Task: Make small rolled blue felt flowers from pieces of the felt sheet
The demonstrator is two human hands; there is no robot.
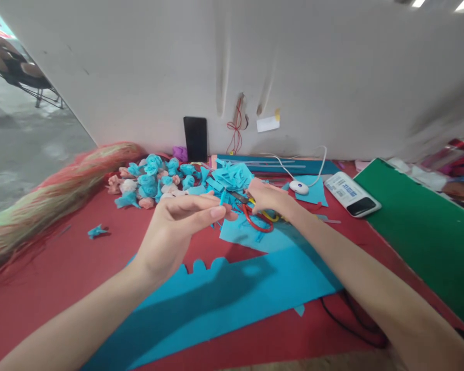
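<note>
A: What lies nearest the viewer?

B: Two bare forearms (pixel 81 319), extended over a long blue sheet (pixel 232 304) with scalloped lobes along its far edge, on a red surface (pixel 34 319).

A: And the grip?

B: The left hand (pixel 174 221) pinches a small blue strip (pixel 223 198) between thumb and fingers, above the sheet's far edge. The right hand (pixel 266 196) reaches to the cut blue pieces (pixel 234 175), just beyond the pinch; whether its fingers hold anything, I cannot tell.

A: The scissors?

B: Two looped handles, red (pixel 260 226) and yellow (pixel 272 215), lie to the right of the pinch, partly hidden by the right hand.

A: Left of the grip?

B: Blue, pink and white crepe-like flowers (pixel 149 180), heaped; one blue bloom (pixel 97 231) lies apart, nearer the fringed bundle (pixel 62 190).

A: Right of it?

B: Beyond the right hand, a white corded device (pixel 299 187); farther right, a white box with a dark screen (pixel 344 193), beside a green board (pixel 421 232).
</note>
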